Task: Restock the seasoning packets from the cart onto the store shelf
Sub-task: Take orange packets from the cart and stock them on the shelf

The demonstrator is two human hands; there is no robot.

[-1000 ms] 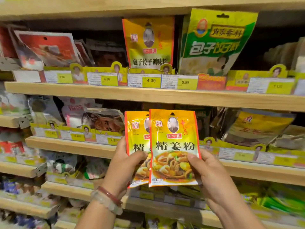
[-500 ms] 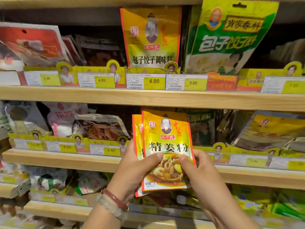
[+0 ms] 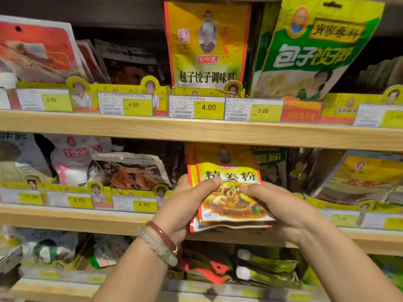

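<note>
- Progress: a small stack of yellow packets [image 3: 229, 188] is in hand at the middle shelf [image 3: 109, 221], top edges already tucked under the upper shelf [image 3: 196, 132], bottoms not yet set down behind the price rail [image 3: 133, 202].
- Judgement: mid-placement. This stack is partway into its slot between the foil packs [image 3: 130, 171] at left and a green packet [image 3: 270, 164] behind at right.
- Cart not in view; cannot tell how many packets are left to bring.
- Left hand [image 3: 185, 203]: closed on the stack's left edge, thumb across the front face, fingers behind. Two bracelets [image 3: 159, 243] on the wrist.
- Right hand [image 3: 281, 205]: closed on the right edge, thumb pressing the front near the picture, fingers hidden behind.
- Both grips are pinches, thumbs nearly meeting at the packet's middle.
- Stack leans back slightly, front packet offset from those behind.
- Left to do, as I judge it: push in, seat the bottoms, release, square up.
</note>
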